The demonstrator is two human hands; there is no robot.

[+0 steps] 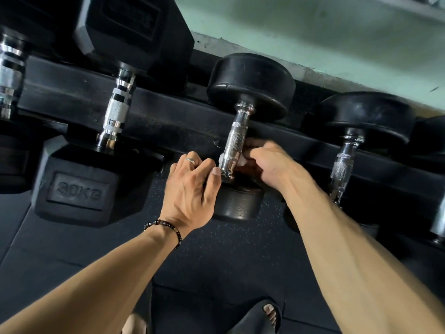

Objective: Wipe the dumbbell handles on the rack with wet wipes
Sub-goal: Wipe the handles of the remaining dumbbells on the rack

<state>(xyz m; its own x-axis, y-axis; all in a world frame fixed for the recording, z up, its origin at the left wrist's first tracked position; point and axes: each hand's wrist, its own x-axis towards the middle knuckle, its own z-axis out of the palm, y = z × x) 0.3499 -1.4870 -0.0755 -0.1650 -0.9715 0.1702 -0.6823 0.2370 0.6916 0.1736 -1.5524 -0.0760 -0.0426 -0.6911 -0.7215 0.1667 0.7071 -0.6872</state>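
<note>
Far left: I see a chrome handle (10, 75) cut off by the frame edge, resting on the black rack (72, 92).
Hex dumbbell: next along, a black hex dumbbell (79, 186) lies across the rack, its near head stamped 30kg, its chrome grip (116, 112) pointing away from me.
Left hand: my left hand (190, 191), with a ring and a bead bracelet (166, 229) at the wrist, rests over the near head of the round dumbbell (250, 80); the fingers curl round the head's edge and the thumb tip touches the handle's lower collar.
Handle: the round dumbbell's knurled handle (234, 143) sits mid-frame, running up and away between both hands.
Wipe: a small white wipe (242, 160) shows just right of the handle's lower end, pressed against it.
Right hand: my right hand (269, 165) is clamped on the wipe, fingers wrapped round the handle from the right.
Right: another round dumbbell (366, 116) rests on the rack, well apart from my hands.
Below: dark speckled floor (216, 261) and a sandalled foot (267, 314).
</note>
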